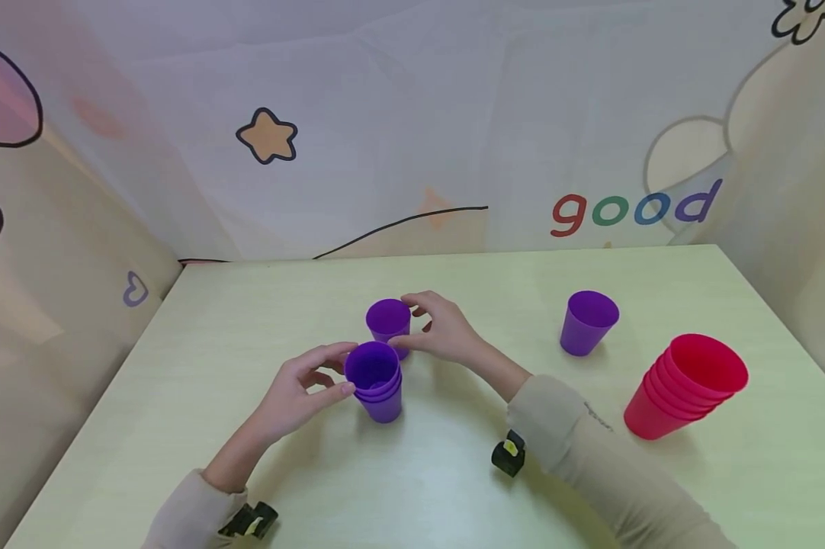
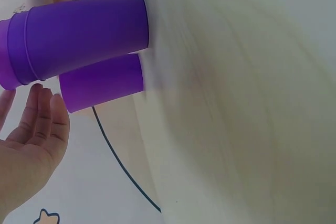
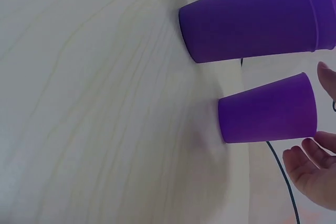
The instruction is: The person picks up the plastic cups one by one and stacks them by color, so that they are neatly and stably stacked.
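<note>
In the head view a nested stack of purple cups (image 1: 382, 409) stands upright mid-table, with a single purple cup (image 1: 388, 323) right behind it. My left hand (image 1: 303, 389) is at the left side of the stack, thumb and fingertips loosely spread close to its rim. From the right, my right hand (image 1: 447, 332) reaches the single cup; its thumb and curved fingers lie at the upper edge. The right wrist view has this cup (image 3: 268, 109) standing on the table, with fingertips at its rim. In the left wrist view the stack (image 2: 89, 35) partly covers the cup behind.
Another purple cup (image 1: 584, 332) stands apart at the right. Nearer the right edge is a tilted-looking stack of several red cups (image 1: 659, 400), close to my right sleeve (image 1: 556, 419). A printed cloth backdrop (image 1: 399, 114) rises behind the pale table (image 1: 447, 488).
</note>
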